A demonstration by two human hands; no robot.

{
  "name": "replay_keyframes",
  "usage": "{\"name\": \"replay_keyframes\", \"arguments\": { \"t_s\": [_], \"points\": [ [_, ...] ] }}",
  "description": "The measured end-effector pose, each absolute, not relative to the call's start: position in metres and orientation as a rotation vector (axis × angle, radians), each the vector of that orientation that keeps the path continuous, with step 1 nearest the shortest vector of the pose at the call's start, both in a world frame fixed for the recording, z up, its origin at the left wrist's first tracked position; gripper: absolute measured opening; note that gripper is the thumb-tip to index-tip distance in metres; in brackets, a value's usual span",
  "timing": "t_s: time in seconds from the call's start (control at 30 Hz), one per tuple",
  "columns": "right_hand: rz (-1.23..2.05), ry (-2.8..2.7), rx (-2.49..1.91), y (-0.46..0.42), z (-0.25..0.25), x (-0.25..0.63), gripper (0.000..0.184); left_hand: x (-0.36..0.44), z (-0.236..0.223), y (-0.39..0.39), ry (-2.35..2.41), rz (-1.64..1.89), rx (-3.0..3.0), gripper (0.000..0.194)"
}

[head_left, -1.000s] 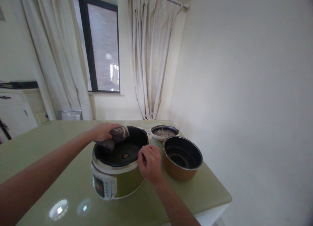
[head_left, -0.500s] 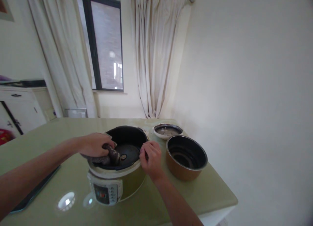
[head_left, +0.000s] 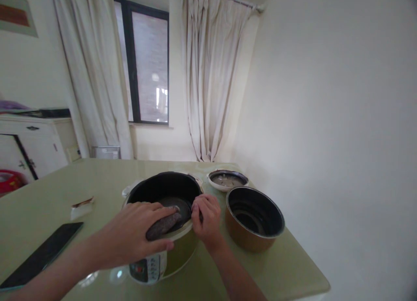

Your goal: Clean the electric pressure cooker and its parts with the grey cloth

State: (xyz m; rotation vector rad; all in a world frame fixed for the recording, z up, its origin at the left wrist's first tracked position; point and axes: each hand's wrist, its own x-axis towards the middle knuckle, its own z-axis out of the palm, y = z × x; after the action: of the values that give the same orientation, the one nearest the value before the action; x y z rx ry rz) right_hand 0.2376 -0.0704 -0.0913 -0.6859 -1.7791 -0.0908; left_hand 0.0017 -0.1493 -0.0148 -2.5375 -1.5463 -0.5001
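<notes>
An electric pressure cooker (head_left: 180, 253) stands lidless on the green table, its dark inside showing and its control panel facing me. Over its near left rim, my left hand (head_left: 140, 229) presses a dark, patterned cloth (head_left: 163, 226) between thumb and fingers. The hand covers much of the near rim and part of the panel. My right hand (head_left: 206, 216) is curled closed around the right side of the rim. To the right of the cooker sits its inner pot (head_left: 247, 244), brown outside and black inside. Behind that pot lies the upturned round lid (head_left: 228, 180).
A black flat slab (head_left: 42, 253) lies at the table's left, with a small wrapper (head_left: 81, 207) behind it. The table's right edge (head_left: 306, 257) runs close past the inner pot. A white cabinet (head_left: 42, 140) and a red basin (head_left: 11, 181) stand at far left.
My left hand has moved with the cloth from the cooker's far left rim round to the near side. The right hand keeps its place on the rim. The view has turned left.
</notes>
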Motion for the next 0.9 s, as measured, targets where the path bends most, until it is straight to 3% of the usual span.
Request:
{"name": "replay_keyframes", "arguments": {
  "t_s": [0.27,0.5,0.8,0.9],
  "points": [
    [-0.161,-1.802,-0.899,-0.085,-0.083,0.237,0.026,-0.004,-0.035,-0.125,-1.212,-0.615,-2.496,0.054],
    [-0.330,-1.856,-1.119,-0.116,-0.083,0.241,0.011,-0.016,-0.021,-0.058,-1.036,-0.619,-2.796,0.076],
    [-0.061,-2.188,-0.920,-0.088,-0.054,0.283,0.027,0.005,-0.024,-0.044,-1.287,-0.684,-2.801,0.048],
    [-0.034,-2.067,-1.006,-0.084,-0.062,0.280,0.030,0.018,-0.024,-0.056,-1.544,-0.701,-2.635,0.050]
  ]
}}
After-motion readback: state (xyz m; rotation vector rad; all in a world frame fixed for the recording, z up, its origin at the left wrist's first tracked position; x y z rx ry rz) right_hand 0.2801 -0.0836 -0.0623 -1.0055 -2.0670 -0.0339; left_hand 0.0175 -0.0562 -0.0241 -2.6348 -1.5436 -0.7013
